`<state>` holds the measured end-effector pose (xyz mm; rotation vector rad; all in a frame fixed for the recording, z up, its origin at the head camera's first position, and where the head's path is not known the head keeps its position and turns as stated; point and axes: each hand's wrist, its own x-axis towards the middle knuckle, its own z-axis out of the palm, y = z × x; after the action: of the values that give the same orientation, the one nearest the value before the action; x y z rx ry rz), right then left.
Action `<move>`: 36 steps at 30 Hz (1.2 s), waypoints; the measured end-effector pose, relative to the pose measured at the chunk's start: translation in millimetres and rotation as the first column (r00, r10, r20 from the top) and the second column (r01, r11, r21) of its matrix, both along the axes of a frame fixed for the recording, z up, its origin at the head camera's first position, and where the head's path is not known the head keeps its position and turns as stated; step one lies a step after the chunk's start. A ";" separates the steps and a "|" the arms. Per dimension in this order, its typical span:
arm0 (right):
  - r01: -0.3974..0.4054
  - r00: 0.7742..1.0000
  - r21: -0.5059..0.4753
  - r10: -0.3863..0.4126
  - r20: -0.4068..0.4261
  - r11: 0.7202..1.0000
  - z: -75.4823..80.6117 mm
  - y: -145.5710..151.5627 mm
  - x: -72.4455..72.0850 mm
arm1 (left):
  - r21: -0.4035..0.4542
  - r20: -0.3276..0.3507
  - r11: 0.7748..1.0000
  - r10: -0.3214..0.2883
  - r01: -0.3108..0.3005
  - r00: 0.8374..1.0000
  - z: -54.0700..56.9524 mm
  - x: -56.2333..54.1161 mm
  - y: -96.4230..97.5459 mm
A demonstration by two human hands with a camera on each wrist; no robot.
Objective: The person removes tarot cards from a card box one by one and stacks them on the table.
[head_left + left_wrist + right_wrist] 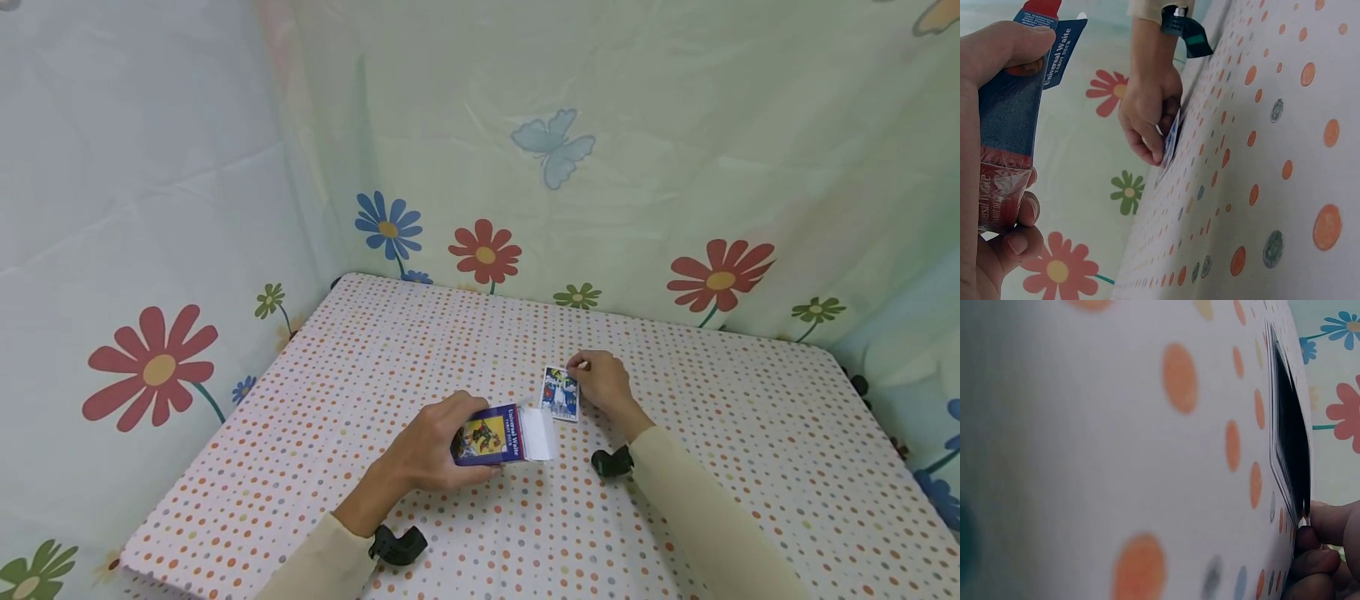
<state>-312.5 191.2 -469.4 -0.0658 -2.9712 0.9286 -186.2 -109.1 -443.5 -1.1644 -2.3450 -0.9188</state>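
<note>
My left hand [429, 442] grips a purple tarot card box [487, 437] with a yellow picture panel, held above the table. Its white flap [537, 434] stands out at the end facing right. In the left wrist view the thumb lies across the front of the box [1007, 119] and the fingertips wrap its far side. Just beyond the flap, several picture cards [560, 394] lie in a small pile on the table. The right hand [604, 383] pinches the top card's upper right corner; in the right wrist view that card [1292, 425] bows up off those beneath.
The table [405, 333] wears a white cloth with coloured dots. Curtains printed with flowers [483, 250] and a butterfly [555, 148] hang behind it and to the left. A black wrist device [397, 546] sits on the left sleeve, another [612, 462] on the right.
</note>
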 end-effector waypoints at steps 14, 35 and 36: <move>0.011 1.000 0.022 -0.011 -0.015 1.000 -3.1 -0.1 -1.8 | 0.008 -0.010 1.000 -0.009 0.009 1.000 0.1 -1.0 0.2; 0.016 1.000 -0.022 -0.017 -0.007 1.000 -2.1 1.3 1.2 | 0.006 -0.002 1.000 -0.002 0.002 1.000 1.3 -0.4 -0.8; 0.022 1.000 -0.029 -0.022 0.003 0.999 -2.7 1.5 0.9 | 0.006 0.000 1.000 -0.002 0.002 1.000 0.9 -0.4 -0.9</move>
<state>-311.6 192.7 -472.1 -0.1001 -2.9535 0.9700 -186.6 -110.0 -442.5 -1.1649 -2.3397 -0.9264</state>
